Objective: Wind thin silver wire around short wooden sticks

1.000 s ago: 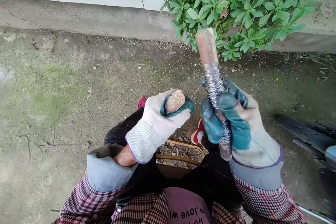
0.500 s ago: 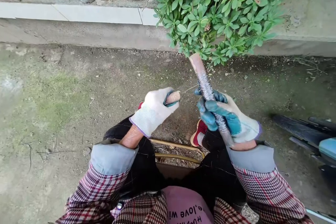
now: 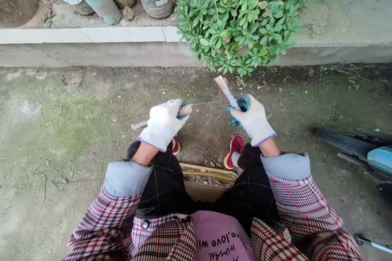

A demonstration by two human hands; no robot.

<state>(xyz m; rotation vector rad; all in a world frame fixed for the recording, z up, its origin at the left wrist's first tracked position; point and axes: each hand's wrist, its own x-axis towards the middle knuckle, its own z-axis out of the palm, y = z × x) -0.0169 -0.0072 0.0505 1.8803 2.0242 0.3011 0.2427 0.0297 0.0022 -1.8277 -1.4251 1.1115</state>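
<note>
The wire-wound wooden stick (image 3: 221, 82) is in the right hand (image 3: 252, 118), a little off the picture's centre toward 2 o'clock, its bare top leaning to 11 o'clock and its lower part hidden by the glove. That grip is clamped round it, fingers curled over the coil of wire (image 3: 230, 97). At 9 o'clock the left hand (image 3: 163, 120) has its grip closed round a plain wooden stick (image 3: 140, 124), whose 2 ends stick out roughly toward 9 and 3 o'clock. A fine wire strand (image 3: 206, 102) spans the gap near the centre; it looks nearly straight, so probably under some tension, though its fastening at each end cannot be made out.

Both sticks should be stiff, light and hard to damage. The coil is likely slick and springy: loops could slide or spring loose if squeezed sideways, so the bare wood at the ends is the surer hold when the coil has to turn freely, and a full fist over the windings suits keeping them down. The strand will probably bend easily, kink if slackened and bite into bare skin; the coated gloves should help. Best pull by the plain stick's middle, not by the strand.
</note>
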